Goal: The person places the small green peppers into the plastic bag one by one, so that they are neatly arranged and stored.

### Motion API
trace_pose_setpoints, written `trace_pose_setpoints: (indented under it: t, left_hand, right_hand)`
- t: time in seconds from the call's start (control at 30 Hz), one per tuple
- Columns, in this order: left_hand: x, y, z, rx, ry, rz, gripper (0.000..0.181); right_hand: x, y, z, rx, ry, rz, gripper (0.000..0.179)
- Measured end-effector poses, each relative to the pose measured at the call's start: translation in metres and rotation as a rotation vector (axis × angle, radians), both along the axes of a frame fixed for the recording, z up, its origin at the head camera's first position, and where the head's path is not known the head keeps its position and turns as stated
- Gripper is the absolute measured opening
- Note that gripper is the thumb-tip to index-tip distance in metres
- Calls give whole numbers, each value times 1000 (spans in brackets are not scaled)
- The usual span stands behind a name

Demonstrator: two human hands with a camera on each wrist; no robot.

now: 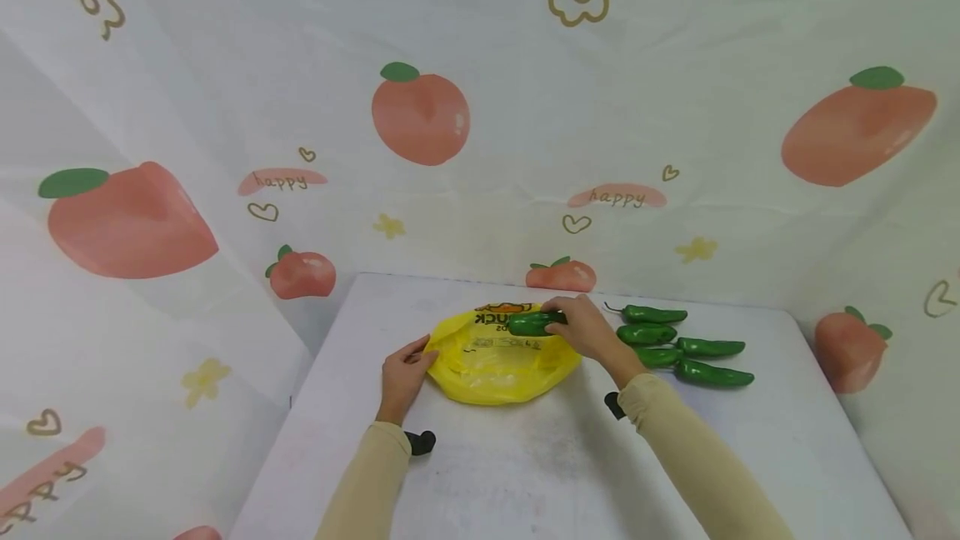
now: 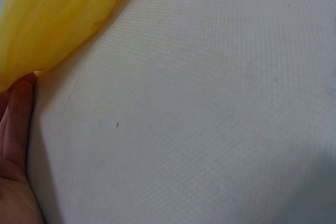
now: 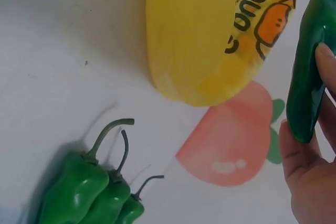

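Note:
A yellow plastic bag [image 1: 487, 361] with a printed duck sits open on the white table. At its left edge my left hand [image 1: 402, 375] pinches the rim between thumb and fingers; in the left wrist view the fingers [image 2: 18, 111] meet the yellow film. Over the bag's right side my right hand [image 1: 581, 325] holds a green pepper [image 1: 531, 324] by one end. In the right wrist view this pepper [image 3: 307, 72] lies between thumb and fingers, its stem end pointing away from the palm.
To the right of the bag, several more green peppers [image 1: 708, 372] lie grouped on the table [image 1: 517, 473]. A white cloth [image 1: 480, 215] printed with fruit and flowers hangs behind the table and along both sides.

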State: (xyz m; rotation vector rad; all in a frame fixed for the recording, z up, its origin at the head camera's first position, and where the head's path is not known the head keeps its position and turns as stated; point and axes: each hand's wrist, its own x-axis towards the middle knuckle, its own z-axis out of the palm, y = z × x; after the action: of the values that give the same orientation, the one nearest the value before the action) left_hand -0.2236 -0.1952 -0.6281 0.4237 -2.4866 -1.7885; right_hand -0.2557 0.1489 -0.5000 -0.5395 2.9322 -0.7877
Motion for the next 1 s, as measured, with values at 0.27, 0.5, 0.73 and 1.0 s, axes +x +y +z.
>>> trace_pose_setpoints:
  t: [0.27,0.5,0.73,1.0]
  left_hand:
    - [0,-1,1,-1,-9,-4,40]
    - [0,-1,1,7,1,-6,39]
    - [3,1,3,1,9,-4,39]
    - [2,1,2,-7,10,1,38]
  right_hand:
    - [-7,-16,0,29,7,26,33]
    - [-14,-31,-2,36,-24,17,31]
    - [-19,-41,-9,58,-81,3,30]
    - [-25,-51,-14,73,-133,-24,30]
